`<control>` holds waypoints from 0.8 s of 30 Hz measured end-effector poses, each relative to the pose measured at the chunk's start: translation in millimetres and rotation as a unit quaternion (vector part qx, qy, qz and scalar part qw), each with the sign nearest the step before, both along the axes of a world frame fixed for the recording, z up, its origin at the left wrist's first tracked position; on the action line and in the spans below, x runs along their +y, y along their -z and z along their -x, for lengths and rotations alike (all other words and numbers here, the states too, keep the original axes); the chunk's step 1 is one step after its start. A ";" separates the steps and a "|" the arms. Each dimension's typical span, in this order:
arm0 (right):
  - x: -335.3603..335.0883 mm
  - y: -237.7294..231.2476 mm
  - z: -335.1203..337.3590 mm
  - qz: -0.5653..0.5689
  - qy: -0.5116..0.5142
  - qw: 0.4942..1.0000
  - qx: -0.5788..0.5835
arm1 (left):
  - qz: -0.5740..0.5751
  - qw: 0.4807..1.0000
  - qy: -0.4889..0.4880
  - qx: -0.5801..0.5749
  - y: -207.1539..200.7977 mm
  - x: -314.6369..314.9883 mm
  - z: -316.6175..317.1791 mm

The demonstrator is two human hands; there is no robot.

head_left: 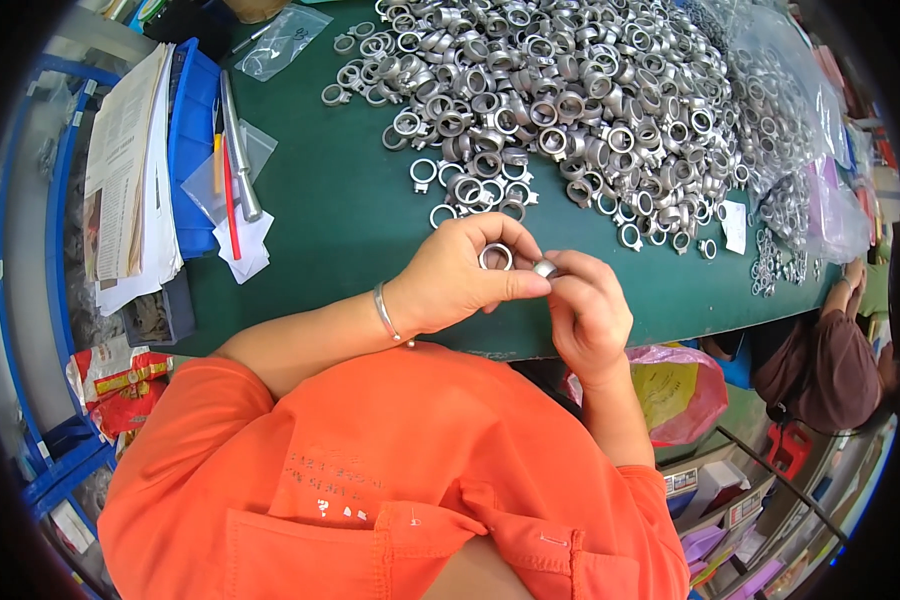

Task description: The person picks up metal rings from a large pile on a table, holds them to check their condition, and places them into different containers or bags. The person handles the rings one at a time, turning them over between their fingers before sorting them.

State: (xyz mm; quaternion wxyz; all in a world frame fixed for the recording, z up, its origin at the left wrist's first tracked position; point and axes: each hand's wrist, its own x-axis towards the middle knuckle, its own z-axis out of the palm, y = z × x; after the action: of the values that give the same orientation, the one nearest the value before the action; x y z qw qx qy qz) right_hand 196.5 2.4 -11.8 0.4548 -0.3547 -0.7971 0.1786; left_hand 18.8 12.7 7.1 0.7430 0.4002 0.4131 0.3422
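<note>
In front of my body, near the table's front edge, my hands meet. My left hand (452,272) is closed with a silver metal ring (495,257) inside its curled fingers, the ring's opening facing up. A second metal ring (544,269), seen edge-on, is pinched by the fingers of my right hand (592,310), and my left thumb tip touches it. Part of this second ring is hidden by the fingers. Just beyond my hands spreads a large pile of similar rings (570,90), many with a small lug on the side.
A green tabletop (310,200) carries everything. At left are a blue tray (195,140), papers (130,170), a metal rod (238,150) and a red pen (232,205). Clear plastic bags (785,80) lie at right, a small white slip (734,226) beside them. Another person (820,370) works far right.
</note>
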 end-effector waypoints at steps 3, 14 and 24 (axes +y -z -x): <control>-5.9 5.4 0.2 0.081 0.047 0.988 0.120 | -0.034 0.998 -0.020 0.039 1.5 1.4 2.4; 6.6 0.6 -0.8 0.156 0.024 0.985 -0.068 | 0.106 0.978 -0.116 -0.136 2.3 1.3 26.9; -2.4 9.6 2.2 0.261 -0.058 0.955 0.129 | 0.078 0.997 0.000 0.004 4.7 -2.4 22.8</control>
State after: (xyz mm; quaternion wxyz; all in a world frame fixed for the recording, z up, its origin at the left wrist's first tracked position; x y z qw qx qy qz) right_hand 194.2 0.0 -21.5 0.4345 -0.3885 -0.6762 0.4506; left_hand -4.1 10.3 2.3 0.7705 0.3421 0.4413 0.3075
